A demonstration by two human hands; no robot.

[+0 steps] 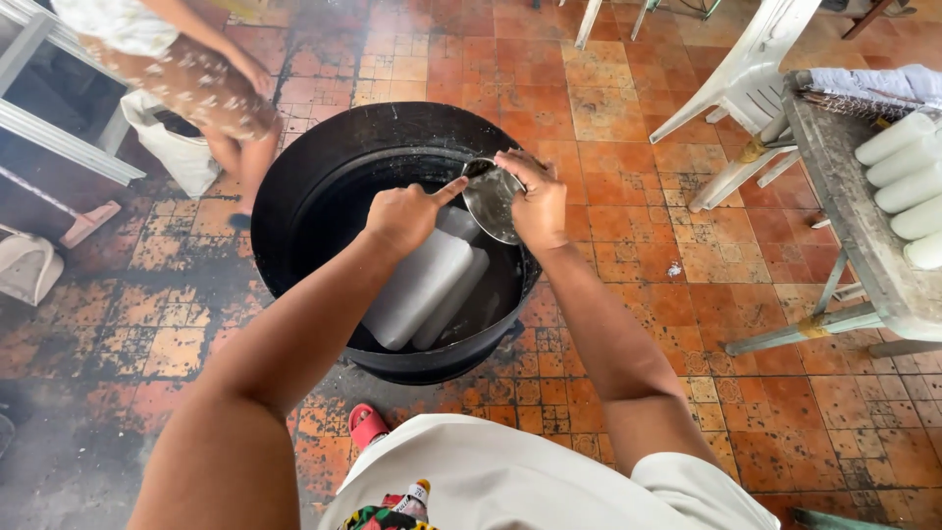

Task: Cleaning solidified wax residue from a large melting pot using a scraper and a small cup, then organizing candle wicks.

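A large black tub (294, 211) stands on the tiled floor and holds dark water with two long white blocks (417, 287) lying in it. My right hand (535, 201) grips a small metal bowl (491, 201) tilted over the tub's far right side. My left hand (404, 216) is mostly closed beside it, with its thumb stretched out and touching the bowl's rim.
Another person (201, 83) stands at the upper left by a white bag (177, 147). A white plastic chair (751, 83) and a grey table (844, 211) bearing several white cylinders (908, 172) stand to the right. A red sandal (368, 424) shows below the tub.
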